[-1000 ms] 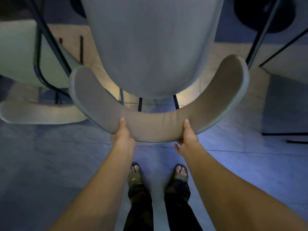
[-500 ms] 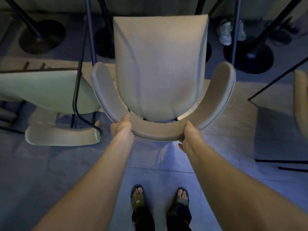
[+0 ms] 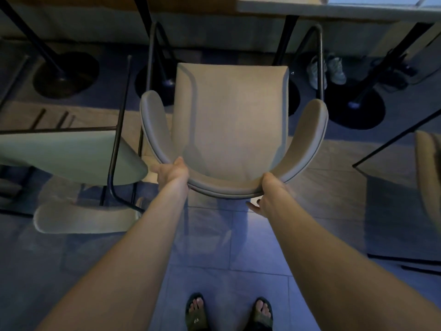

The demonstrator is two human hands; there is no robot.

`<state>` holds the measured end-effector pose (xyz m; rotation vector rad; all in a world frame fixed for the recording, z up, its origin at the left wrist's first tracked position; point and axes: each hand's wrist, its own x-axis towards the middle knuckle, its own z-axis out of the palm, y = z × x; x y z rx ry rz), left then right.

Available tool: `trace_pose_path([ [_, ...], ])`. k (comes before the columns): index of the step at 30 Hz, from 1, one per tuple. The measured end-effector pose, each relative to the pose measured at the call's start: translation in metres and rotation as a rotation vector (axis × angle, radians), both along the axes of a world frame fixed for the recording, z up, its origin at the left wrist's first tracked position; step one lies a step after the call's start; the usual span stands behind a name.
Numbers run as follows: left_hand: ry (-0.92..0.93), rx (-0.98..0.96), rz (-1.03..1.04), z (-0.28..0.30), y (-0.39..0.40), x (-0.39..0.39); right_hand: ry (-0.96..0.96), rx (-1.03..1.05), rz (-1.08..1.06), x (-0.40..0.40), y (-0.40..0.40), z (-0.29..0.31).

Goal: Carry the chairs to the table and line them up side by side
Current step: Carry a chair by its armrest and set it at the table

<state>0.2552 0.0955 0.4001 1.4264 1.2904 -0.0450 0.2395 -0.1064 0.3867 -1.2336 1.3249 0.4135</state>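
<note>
A beige upholstered chair [image 3: 229, 120] with a curved backrest and black metal legs stands in front of me, its seat facing the table [image 3: 334, 8] at the top. My left hand [image 3: 173, 174] grips the left part of the curved backrest. My right hand [image 3: 268, 192] holds the backrest's right part, thumb hanging free below it. A second, similar chair [image 3: 71, 156] stands close on the left, its backrest [image 3: 83, 220] near my left forearm.
Round black table bases [image 3: 65, 76] [image 3: 355, 108] stand under the table. A pair of pale sneakers [image 3: 327, 70] lies by the right base. Part of another chair [image 3: 429, 175] shows at the right edge. My sandalled feet [image 3: 229, 311] stand on grey floor tiles.
The chair has moved away from me toward the table and come down, with both hands still on its backrest. The table edge has come into view.
</note>
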Motion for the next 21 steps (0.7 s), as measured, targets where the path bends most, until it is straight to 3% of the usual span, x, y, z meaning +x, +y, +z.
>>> trace_pose_path([
  [7,-0.023,-0.040,0.006,0.002,-0.001,0.038,-0.129,0.127,-0.156,0.038,0.000,0.000],
  [21,-0.041,-0.032,-0.161,0.020,-0.011,0.123,-0.083,0.101,-0.254,0.098,0.002,0.024],
])
